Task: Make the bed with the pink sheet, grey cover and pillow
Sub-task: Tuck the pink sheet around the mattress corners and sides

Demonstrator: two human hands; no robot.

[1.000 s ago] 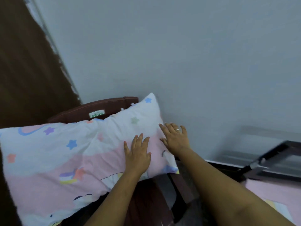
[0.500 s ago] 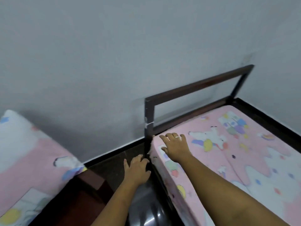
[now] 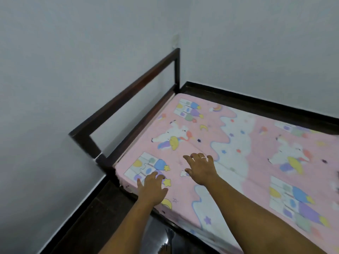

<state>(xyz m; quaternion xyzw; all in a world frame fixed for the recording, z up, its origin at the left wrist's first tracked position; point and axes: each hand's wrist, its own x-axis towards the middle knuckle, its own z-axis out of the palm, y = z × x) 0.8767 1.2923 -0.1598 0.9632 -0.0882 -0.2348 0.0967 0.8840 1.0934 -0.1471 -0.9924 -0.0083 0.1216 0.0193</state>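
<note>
Pale grey walls (image 3: 73,52) meet in a corner behind a dark brown wooden bed frame (image 3: 128,90), whose open rail runs along the end of the bed. A pink sheet printed with unicorns, clouds and balloons (image 3: 238,143) lies spread flat over the mattress, reaching the corner by the rail and wrapping down over the near edge. The sheet is cut off at the right and bottom of the view, and its print blurs toward the right side, so the far end of the bed cannot be made out. Along the near edge the fabric looks ragged or bunched, but the detail is too smeared to read.

The left hand (image 3: 152,189) is over the near corner of the mattress, palm down, thumb out to the side and fingers loosely bent, gripping nothing. The right hand (image 3: 200,170) is further in from that corner, palm down with fingers spread apart, a ring (image 3: 203,158) on one finger, holding nothing. Whether either palm actually presses the sheet cannot be told. Both bare forearms reach in from the bottom edge, roughly parallel.

Below, on the dark glossy floor (image 3: 102,217), part of a bare foot (image 3: 165,249) shows.
</note>
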